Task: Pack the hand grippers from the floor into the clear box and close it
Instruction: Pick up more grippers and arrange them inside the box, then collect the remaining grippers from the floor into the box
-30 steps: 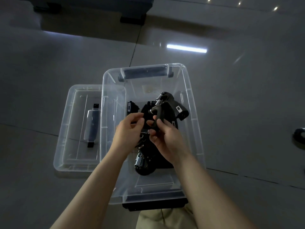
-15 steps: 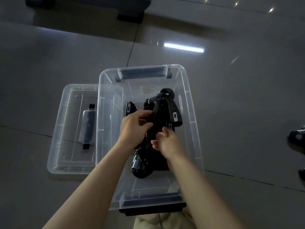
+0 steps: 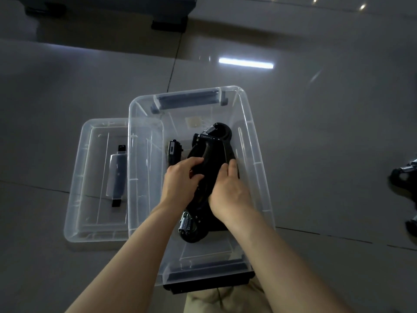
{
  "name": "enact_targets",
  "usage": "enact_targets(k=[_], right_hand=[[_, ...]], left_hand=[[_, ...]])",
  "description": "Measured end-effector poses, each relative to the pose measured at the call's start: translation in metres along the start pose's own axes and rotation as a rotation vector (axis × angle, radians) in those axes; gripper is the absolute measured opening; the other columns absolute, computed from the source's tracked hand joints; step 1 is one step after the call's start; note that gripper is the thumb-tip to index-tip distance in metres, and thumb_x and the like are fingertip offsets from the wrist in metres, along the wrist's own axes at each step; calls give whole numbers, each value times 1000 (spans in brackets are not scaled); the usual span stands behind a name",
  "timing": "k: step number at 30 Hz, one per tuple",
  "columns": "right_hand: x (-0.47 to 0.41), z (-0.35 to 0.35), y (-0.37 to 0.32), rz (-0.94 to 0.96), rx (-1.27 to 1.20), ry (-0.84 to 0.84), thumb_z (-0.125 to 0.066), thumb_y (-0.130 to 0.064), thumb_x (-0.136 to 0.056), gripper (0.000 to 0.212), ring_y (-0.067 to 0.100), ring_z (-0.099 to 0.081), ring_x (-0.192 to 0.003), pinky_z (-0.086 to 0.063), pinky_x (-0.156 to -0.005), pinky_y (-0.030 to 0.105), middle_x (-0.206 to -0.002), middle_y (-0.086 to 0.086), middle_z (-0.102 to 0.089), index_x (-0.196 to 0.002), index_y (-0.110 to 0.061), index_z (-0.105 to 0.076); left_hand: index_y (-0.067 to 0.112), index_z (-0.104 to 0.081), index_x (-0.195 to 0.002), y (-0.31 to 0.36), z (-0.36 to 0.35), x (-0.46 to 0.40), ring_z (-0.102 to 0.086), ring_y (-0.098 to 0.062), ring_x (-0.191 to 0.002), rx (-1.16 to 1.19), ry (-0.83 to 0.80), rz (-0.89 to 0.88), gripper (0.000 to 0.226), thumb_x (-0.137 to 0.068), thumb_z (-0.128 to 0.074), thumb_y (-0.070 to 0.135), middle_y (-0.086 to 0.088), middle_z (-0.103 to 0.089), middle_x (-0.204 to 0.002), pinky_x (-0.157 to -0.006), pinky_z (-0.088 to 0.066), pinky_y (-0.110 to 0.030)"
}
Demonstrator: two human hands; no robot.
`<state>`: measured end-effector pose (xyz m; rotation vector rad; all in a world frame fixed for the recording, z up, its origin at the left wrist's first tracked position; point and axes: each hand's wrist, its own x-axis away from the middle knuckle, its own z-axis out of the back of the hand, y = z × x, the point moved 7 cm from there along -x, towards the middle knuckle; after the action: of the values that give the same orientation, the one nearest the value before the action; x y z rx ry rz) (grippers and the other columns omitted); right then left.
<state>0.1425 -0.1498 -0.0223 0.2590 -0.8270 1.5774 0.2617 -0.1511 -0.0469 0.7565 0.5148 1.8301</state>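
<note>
The clear box (image 3: 255, 141) stands open on the floor in front of me. Inside it lie several black hand grippers with metal springs. My left hand (image 3: 180, 179) grips the handle of the top hand gripper (image 3: 212, 152), fingers curled round it. My right hand (image 3: 230, 190) rests against that gripper's right side, fingers fairly straight along it. Another hand gripper (image 3: 189, 227) with a silver spring lies lower in the box, partly under my hands. More hand grippers (image 3: 406, 177) lie on the floor at the right edge.
The clear lid (image 3: 90, 177) with a dark latch lies upside down on the floor left of the box, touching it. Dark furniture feet (image 3: 169, 24) stand at the far side. The grey tiled floor reflects ceiling lights.
Both hands have lowered the top hand gripper from above the box down onto the pile inside. My right hand has shifted from pinching it to lying along its side.
</note>
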Motion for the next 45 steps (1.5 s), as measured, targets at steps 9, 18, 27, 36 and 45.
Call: enact_targets(k=[9, 18, 27, 36, 45], right_hand=[[91, 63, 15, 626, 167, 464, -57, -2, -76, 22, 28, -62, -77, -51, -68, 34, -93, 10, -66, -93, -8, -69], [165, 64, 240, -33, -334, 662, -51, -23, -88, 15, 21, -61, -73, -49, -65, 37, -80, 0, -66, -86, -19, -66], [278, -51, 462, -705, -764, 491, -60, -23, -88, 19, 22, -60, -96, -46, -82, 29, -107, 7, -65, -103, -13, -64], [334, -90, 505, -654, -537, 306, -39, -9, -92, 43, 30, -45, -122, -38, -97, 35, -141, 13, -34, -134, -17, -42], [294, -60, 526, -411, -97, 236, -44, 0, -87, 57, 33, -41, -118, -44, -92, 40, -151, 10, -14, -139, -17, -31]], left_hand=[[16, -68, -99, 85, 41, 61, -61, -4, -80, 78, 230, -239, 17, -83, -66, 11, 9, -63, -94, -72, -47, -7], [22, -69, -90, 239, -84, 131, -62, -6, -67, 28, -169, -603, 15, -83, -58, 31, 12, -67, -79, -64, -54, -30], [28, -64, -99, 297, -282, 233, -62, -11, -84, -378, -695, -856, 13, -89, -56, 29, 12, -65, -89, -74, -48, -27], [27, -61, -106, 337, -314, 285, -61, -14, -86, -619, -757, -897, 17, -90, -54, 29, 13, -59, -84, -79, -48, -29], [29, -62, -106, 334, -343, 281, -59, -4, -82, -493, -744, -807, 17, -90, -54, 30, 13, -62, -91, -79, -51, -27]])
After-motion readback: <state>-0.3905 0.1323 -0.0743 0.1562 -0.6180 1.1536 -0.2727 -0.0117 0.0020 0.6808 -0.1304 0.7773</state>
